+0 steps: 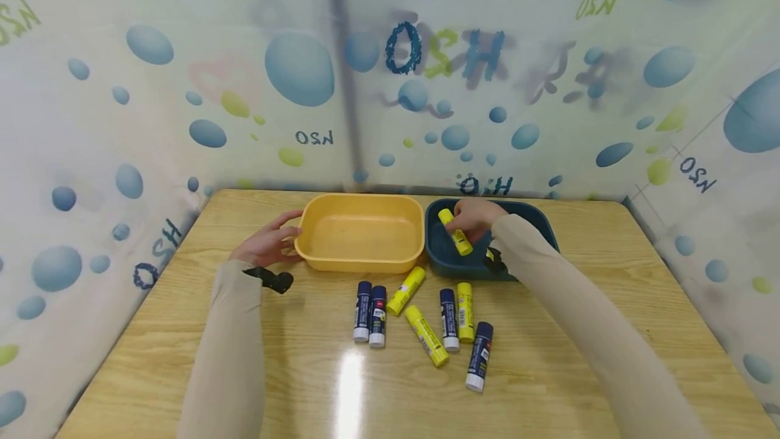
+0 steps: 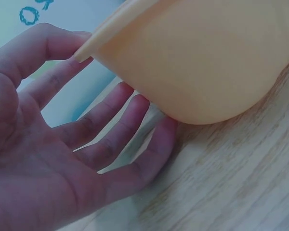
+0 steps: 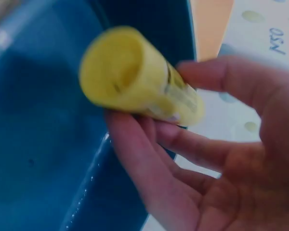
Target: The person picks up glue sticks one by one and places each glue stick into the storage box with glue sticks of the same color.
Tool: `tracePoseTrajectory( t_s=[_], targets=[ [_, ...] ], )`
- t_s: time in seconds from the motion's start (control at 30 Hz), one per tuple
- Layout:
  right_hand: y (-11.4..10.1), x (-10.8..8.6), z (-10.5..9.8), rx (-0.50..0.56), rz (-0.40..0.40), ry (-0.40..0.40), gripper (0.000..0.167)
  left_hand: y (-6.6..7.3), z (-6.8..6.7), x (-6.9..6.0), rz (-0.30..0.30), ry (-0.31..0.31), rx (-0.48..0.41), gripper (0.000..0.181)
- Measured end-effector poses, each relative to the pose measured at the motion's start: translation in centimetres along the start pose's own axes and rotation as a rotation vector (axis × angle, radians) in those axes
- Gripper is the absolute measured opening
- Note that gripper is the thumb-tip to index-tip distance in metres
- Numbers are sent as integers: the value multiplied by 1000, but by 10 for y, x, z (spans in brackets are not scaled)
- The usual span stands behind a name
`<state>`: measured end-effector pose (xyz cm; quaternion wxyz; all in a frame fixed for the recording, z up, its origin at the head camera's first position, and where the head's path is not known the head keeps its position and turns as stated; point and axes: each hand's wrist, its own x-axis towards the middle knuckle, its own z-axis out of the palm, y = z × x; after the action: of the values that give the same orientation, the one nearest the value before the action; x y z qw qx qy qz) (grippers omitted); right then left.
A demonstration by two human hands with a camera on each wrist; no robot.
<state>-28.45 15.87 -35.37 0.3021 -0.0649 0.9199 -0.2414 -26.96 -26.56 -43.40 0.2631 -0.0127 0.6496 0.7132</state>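
Note:
My left hand (image 1: 268, 244) is at the left end of the orange container (image 1: 362, 265). In the left wrist view, the thumb and forefinger of that hand (image 2: 62, 139) hold the container's rim (image 2: 108, 33), and the other fingertips curve against its outer wall. Over the dark blue container (image 1: 466, 272), my right hand (image 1: 477, 217) grips a yellow glue stick (image 1: 455, 232), tilted. From the right wrist, the stick (image 3: 135, 77) shows between the thumb and fingers of the hand (image 3: 231, 159), its round end towards the blue inside (image 3: 43, 120).
In front of the containers lie several glue sticks: dark blue ones with white ends (image 1: 362, 311) (image 1: 479, 358) and yellow ones (image 1: 426, 336) (image 1: 405, 291). The two containers stand side by side near the back edge of the wooden table (image 1: 183, 330). A patterned curtain (image 1: 244, 87) hangs behind.

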Motion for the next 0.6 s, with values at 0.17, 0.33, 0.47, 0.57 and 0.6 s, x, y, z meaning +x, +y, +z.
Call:
tracePoseTrajectory(
  t_s=[0.17, 0.33, 0.47, 0.57, 0.6],
  targets=[
    [-2, 17, -1, -26, 64, -66, 34, 0, 0, -1, 1, 3, 18, 60],
    [-4, 31, 3, -42, 113, -53, 38, 0, 2, -2, 1, 15, 18, 60],
    [-10, 36, 9, -117, 140, -31, 36, 0, 1, -2, -2, 23, 14, 58],
    [-15, 36, 14, -177, 139, -32, 30, 0, 1, -1, -3, 26, 8, 57],
    [-17, 35, 16, -193, 136, -36, 27, -1, 1, -1, -2, 24, 7, 58]
  ],
)
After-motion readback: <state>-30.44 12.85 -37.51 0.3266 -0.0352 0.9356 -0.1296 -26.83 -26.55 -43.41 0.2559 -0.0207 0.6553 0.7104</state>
